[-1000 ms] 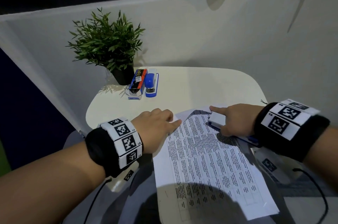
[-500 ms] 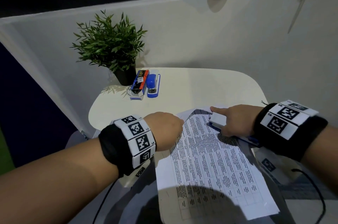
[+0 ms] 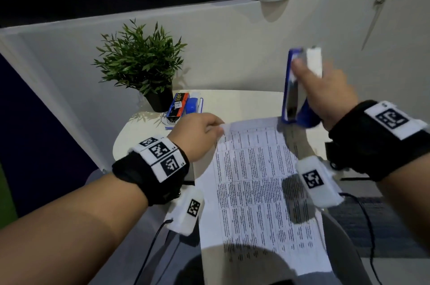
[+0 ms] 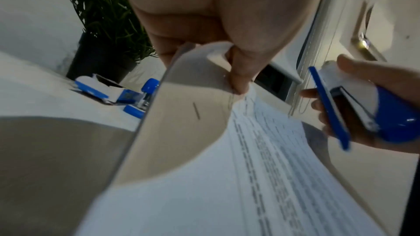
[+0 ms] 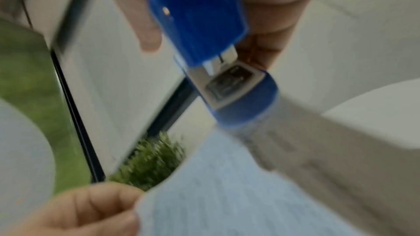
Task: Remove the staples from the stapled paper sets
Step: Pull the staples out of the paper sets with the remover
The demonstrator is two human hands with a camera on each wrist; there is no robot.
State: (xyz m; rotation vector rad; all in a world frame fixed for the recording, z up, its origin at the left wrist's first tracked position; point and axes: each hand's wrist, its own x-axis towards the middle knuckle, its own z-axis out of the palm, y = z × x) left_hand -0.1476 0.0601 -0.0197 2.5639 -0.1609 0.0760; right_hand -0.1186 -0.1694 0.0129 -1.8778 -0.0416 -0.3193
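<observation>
We note the white table (image 3: 244, 103) as the largest item, bearing the printed paper set (image 3: 256, 182), which lies along its near part and overhangs the near edge. At the far left stands a potted plant (image 3: 142, 68), with a box of staples (image 3: 178, 106) and a blue stapler (image 3: 193, 105) just beside it. The right hand (image 3: 325, 91) is raised above the table, fingers wrapped round a blue and white stapler (image 3: 300, 84) held on end. The left hand (image 3: 197, 135) pinches the paper's far left corner and lifts it; a staple (image 4: 196, 111) shows on the raised underside.
</observation>
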